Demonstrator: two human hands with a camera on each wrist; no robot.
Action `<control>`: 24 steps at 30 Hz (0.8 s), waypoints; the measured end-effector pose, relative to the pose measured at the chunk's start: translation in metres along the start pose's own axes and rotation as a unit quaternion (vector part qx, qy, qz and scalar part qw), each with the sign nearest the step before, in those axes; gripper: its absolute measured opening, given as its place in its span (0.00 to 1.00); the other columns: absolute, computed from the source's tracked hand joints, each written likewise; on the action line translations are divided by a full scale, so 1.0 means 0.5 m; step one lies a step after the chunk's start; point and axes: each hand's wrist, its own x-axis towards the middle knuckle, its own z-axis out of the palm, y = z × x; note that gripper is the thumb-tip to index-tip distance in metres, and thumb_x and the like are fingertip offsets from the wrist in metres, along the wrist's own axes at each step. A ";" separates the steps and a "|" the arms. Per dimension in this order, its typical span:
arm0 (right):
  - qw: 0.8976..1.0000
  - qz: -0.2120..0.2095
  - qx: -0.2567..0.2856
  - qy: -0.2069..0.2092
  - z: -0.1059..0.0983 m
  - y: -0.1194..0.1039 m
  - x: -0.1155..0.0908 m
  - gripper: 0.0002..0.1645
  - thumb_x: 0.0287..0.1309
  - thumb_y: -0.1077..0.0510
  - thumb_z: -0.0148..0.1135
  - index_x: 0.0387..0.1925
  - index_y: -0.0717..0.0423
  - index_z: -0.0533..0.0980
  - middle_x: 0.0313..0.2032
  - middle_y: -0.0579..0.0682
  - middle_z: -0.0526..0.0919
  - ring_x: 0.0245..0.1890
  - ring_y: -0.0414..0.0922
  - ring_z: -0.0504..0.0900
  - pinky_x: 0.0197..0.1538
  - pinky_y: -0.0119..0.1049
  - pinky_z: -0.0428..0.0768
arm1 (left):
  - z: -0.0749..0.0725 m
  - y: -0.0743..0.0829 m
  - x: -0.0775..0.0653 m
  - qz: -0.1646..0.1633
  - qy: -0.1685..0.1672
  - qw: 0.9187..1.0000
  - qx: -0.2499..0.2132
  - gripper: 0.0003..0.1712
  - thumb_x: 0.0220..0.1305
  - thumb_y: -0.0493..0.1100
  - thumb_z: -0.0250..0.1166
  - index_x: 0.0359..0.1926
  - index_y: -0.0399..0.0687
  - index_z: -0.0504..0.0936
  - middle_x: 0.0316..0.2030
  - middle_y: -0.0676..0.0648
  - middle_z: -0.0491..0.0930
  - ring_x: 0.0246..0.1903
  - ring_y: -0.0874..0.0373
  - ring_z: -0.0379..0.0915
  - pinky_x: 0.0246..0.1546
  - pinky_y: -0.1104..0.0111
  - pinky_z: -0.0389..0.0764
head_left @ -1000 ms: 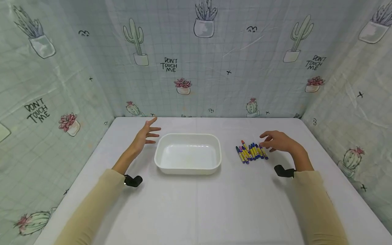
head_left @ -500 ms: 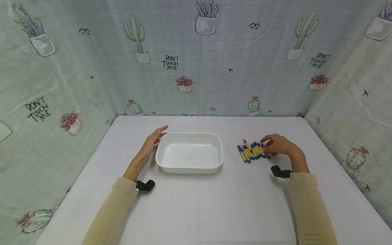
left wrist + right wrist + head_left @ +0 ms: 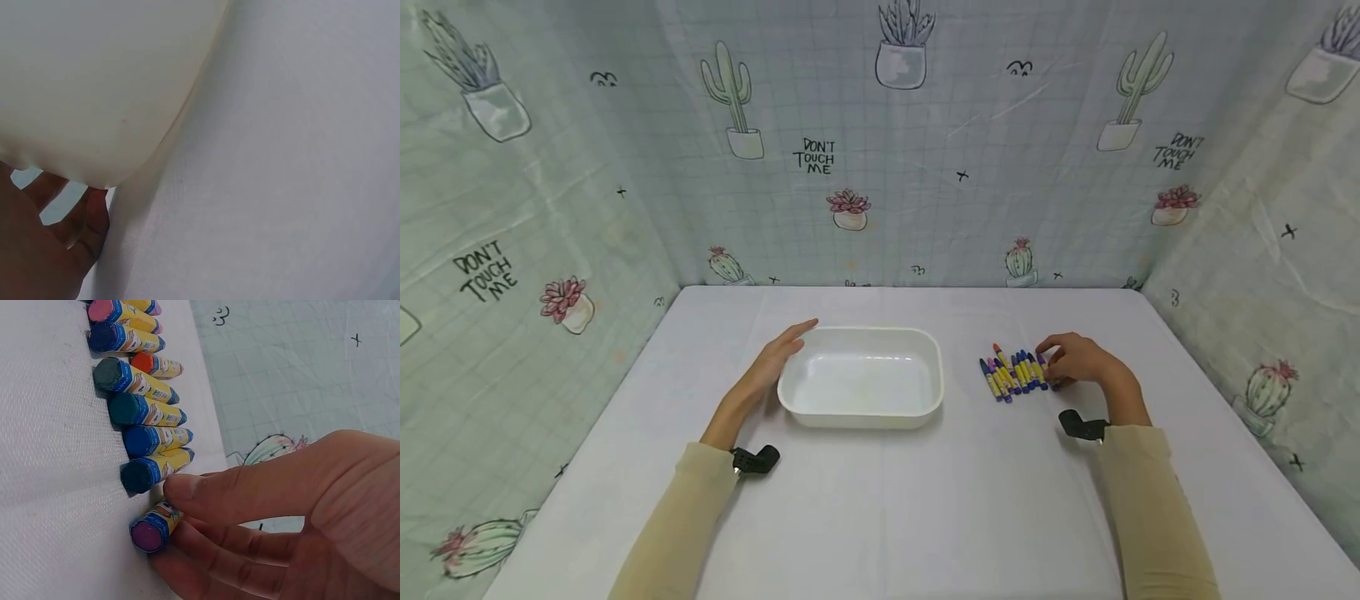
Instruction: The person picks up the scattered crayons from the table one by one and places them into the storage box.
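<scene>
At the left end of the white tray [image 3: 865, 420], my left hand [image 3: 771, 362] grips the side, with one finger along the far corner and a fingertip over the rim. In the left wrist view the fingers [image 3: 87, 231] of that hand bend against the outer wall of the tray. My right hand [image 3: 1082, 360] is at the right end of a row of crayons [image 3: 1015, 372]. Its thumb and fingers pinch a purple-ended crayon [image 3: 150, 534], which lies tilted a little apart from a dark blue one [image 3: 140, 475]. The lower fingers curl beneath it.
Yellow-wrapped crayons, including an orange one [image 3: 144, 362] set farther back, lie close together right of the tray. A white cloth covers the table [image 3: 880, 517]. Cactus-printed curtains [image 3: 880, 167] stand behind and on both sides. Each wrist carries a black camera [image 3: 756, 459].
My left hand has moved right and down from beside the tray onto its left side. My right hand has lowered onto the end crayon, its thumb and fingers closing around it.
</scene>
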 end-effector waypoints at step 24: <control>0.999 -0.017 -0.002 0.039 -0.001 -0.018 -0.002 0.32 0.64 0.60 0.64 0.67 0.64 0.68 0.50 0.68 0.82 0.38 0.50 0.84 0.45 0.43 0.88 | -0.003 -0.006 0.002 0.007 -0.013 0.999 0.029 0.28 0.85 0.47 0.38 0.81 0.61 0.58 0.82 0.49 0.54 0.82 0.45 0.46 0.79 0.41 0.50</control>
